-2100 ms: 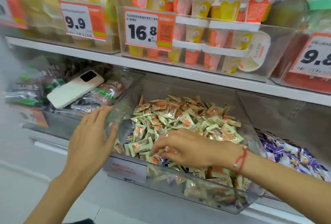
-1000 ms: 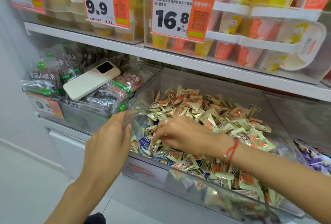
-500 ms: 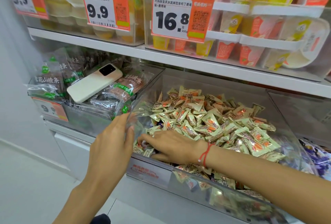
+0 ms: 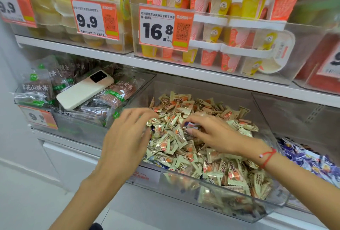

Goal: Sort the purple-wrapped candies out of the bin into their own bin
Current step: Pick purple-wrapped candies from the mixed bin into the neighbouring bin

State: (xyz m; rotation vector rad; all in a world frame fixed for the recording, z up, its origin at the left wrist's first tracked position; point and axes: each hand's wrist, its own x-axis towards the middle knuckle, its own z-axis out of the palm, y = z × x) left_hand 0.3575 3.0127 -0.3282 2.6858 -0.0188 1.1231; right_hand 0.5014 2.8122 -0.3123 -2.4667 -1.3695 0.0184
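Left hand (image 4: 127,137) spread flat, fingers straight, holding nothing, over the near-left corner of the clear bin (image 4: 211,191) of cream-wrapped candies (image 4: 184,148); right hand (image 4: 211,134) above the heap, fingertips pinching a purple-wrapped candy (image 4: 190,124); farther right, purple candy bin (image 4: 303,158); beyond, phone (image 4: 85,89).

The right hand (image 4: 211,134) rose from the bin's (image 4: 239,204) front corner, now pinching a purple candy (image 4: 190,125) above the pile.
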